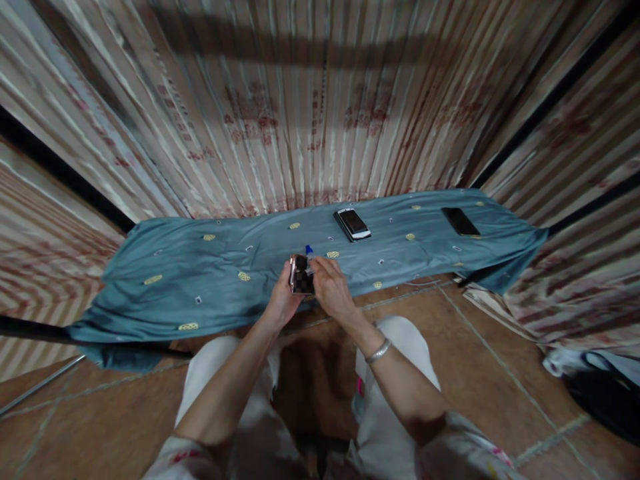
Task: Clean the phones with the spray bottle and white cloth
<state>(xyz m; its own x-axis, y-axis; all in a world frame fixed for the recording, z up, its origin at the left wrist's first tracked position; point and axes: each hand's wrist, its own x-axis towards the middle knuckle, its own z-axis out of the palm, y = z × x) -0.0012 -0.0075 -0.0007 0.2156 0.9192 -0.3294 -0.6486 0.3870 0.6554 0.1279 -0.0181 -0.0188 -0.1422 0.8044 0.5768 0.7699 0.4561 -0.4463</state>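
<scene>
A low desk runs across the view, draped in a blue-green cloth dotted with small yellow and white motifs. On the cloth lie a silver-edged phone near the middle and a black phone toward the right end, well apart. The desk stands on a brown tiled floor.

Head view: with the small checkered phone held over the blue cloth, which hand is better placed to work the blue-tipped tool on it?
Probably the right hand: it already pinches the blue-tipped tool at the top edge of the small checkered phone. The left hand cradles the phone from below, so it is occupied.
</scene>
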